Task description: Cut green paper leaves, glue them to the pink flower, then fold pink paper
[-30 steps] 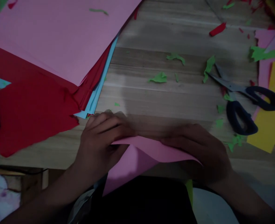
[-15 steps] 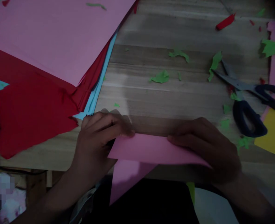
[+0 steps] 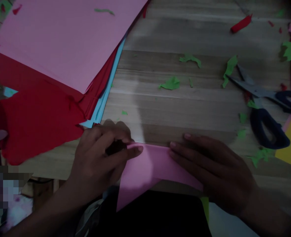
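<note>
Clock face centred on the small folded sheet of pink paper [image 3: 157, 164]; 12 = far side of the pale wood-grained tabletop [image 3: 160, 105].

Handling (judgement): crease lies along the 12 o'clock edge. For a clean line, align the layers first, anchor near 11 with light, steady pressure, then press flat from the middle outward toward 1. The near part reaches past the table edge, so support there looks poor; the layers could skew if either hand drags.

Position: sheet lies between the hands, at the near edge of the table, one pointed corner toward 7. Left hand [image 3: 98, 158] at 9–10: fingers curled, one fingertip on top of the sheet just inside the crease. Grip underneath hidden; cannot tell if pinching. Right hand [image 3: 217, 171] at 3–4: fingers extended, not closed, laid over the sheet's right part, tips by the crease; thumb not visible.

Surroundings: dark-blue-handled metal scissors [image 3: 256, 91], blades apart, at 2; stack of large pink sheets [image 3: 68, 36] at 10–11; torn-edged red paper [image 3: 41, 121] at 10.
</note>
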Tool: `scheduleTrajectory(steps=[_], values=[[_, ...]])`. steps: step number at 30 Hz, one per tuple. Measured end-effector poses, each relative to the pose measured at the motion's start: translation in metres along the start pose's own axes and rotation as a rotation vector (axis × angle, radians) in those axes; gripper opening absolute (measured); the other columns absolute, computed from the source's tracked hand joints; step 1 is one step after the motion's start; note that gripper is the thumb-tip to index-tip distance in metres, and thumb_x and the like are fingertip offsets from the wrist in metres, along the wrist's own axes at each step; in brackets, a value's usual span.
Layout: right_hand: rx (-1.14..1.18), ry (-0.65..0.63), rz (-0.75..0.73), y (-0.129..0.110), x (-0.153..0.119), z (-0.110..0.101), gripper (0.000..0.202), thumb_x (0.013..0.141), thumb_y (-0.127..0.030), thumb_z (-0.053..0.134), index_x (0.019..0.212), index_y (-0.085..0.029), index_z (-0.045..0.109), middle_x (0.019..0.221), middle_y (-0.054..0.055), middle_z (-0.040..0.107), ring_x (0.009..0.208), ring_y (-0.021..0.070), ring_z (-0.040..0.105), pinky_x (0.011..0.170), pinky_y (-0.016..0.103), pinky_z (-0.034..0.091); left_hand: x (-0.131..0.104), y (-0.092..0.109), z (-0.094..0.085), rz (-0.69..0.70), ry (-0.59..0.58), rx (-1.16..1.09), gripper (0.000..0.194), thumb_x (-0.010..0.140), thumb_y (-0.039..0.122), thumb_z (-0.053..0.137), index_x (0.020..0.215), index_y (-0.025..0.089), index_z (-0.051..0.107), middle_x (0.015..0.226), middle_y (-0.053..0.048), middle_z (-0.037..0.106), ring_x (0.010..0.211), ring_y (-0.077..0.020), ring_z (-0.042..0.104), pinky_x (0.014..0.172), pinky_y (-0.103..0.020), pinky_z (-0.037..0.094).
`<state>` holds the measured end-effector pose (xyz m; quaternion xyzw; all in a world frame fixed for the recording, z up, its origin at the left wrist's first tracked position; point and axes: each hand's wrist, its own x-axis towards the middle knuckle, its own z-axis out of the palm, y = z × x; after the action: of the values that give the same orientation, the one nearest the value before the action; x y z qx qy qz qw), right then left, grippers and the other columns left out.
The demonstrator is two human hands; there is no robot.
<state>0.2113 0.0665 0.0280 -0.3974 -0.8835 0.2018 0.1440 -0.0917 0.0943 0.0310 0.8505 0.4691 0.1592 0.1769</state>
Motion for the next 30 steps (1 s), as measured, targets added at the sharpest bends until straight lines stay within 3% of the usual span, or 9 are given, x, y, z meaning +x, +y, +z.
scheduleTrajectory(steps=[5, 9, 11, 14, 17, 23, 30], values=[[0.004, -0.017, -0.001, -0.003, -0.001, -0.001, 0.049, 0.094, -0.007, 0.055, 0.14, -0.023, 0.058, 0.14, 0.003, 0.064, 0.139, 0.0276, 0.051, 0.112, 0.05, 0.05, -0.004, -0.009, -0.009, -0.008, 0.002, -0.039, 0.033, 0.085, 0.01, 0.064, 0.105, 0.035, 0.072, 0.102, -0.002, 0.065, 0.092, -0.021, 0.063, 0.073, -0.043, 0.049], [0.012, 0.045, -0.023, -0.004, 0.002, 0.001, 0.045, 0.094, -0.004, 0.049, 0.133, -0.02, 0.062, 0.141, 0.002, 0.064, 0.14, 0.0262, 0.05, 0.114, 0.048, 0.048, -0.007, 0.003, -0.012, 0.014, -0.016, 0.043, 0.029, 0.081, 0.014, 0.068, 0.107, 0.027, 0.071, 0.118, -0.008, 0.065, 0.104, -0.0303, 0.064, 0.083, -0.052, 0.049], [0.021, 0.051, -0.02, -0.005, 0.002, 0.001, 0.044, 0.094, -0.004, 0.047, 0.132, -0.021, 0.063, 0.142, 0.001, 0.063, 0.14, 0.0255, 0.049, 0.114, 0.048, 0.047, -0.009, 0.019, -0.007, 0.068, -0.042, 0.081, 0.034, 0.083, 0.014, 0.069, 0.116, 0.024, 0.07, 0.126, -0.009, 0.067, 0.116, -0.0338, 0.062, 0.093, -0.056, 0.048], [0.027, 0.015, 0.002, -0.005, 0.002, 0.001, 0.046, 0.094, -0.006, 0.048, 0.133, -0.024, 0.062, 0.141, -0.001, 0.063, 0.142, 0.0247, 0.047, 0.115, 0.047, 0.047, -0.014, 0.042, 0.01, 0.152, -0.066, -0.02, 0.039, 0.094, 0.011, 0.052, 0.13, 0.018, 0.064, 0.136, -0.005, 0.067, 0.133, -0.0283, 0.055, 0.112, -0.051, 0.043], [0.03, 0.004, -0.024, -0.004, 0.001, 0.001, 0.046, 0.093, -0.008, 0.049, 0.135, -0.023, 0.062, 0.142, -0.003, 0.063, 0.143, 0.025, 0.045, 0.117, 0.046, 0.044, -0.018, 0.05, 0.023, 0.174, -0.064, -0.055, 0.043, 0.096, 0.006, 0.041, 0.134, 0.012, 0.061, 0.142, -0.007, 0.062, 0.141, -0.0259, 0.049, 0.122, -0.047, 0.035], [0.063, 0.012, -0.051, -0.003, 0.003, -0.001, 0.041, 0.094, -0.008, 0.048, 0.126, -0.023, 0.068, 0.129, 0.0, 0.072, 0.133, 0.0232, 0.055, 0.112, 0.042, 0.048, -0.016, 0.044, 0.019, 0.216, -0.131, -0.046, 0.042, 0.097, 0.009, 0.044, 0.135, 0.013, 0.061, 0.139, -0.008, 0.064, 0.141, -0.0271, 0.048, 0.12, -0.048, 0.04], [0.087, 0.046, -0.026, -0.004, 0.004, 0.001, 0.037, 0.094, -0.01, 0.048, 0.12, -0.023, 0.071, 0.124, 0.001, 0.074, 0.129, 0.0241, 0.058, 0.108, 0.043, 0.049, -0.016, 0.048, 0.021, 0.173, -0.095, -0.046, 0.041, 0.096, 0.008, 0.049, 0.134, 0.017, 0.063, 0.138, -0.003, 0.065, 0.141, -0.0252, 0.049, 0.121, -0.045, 0.038]])
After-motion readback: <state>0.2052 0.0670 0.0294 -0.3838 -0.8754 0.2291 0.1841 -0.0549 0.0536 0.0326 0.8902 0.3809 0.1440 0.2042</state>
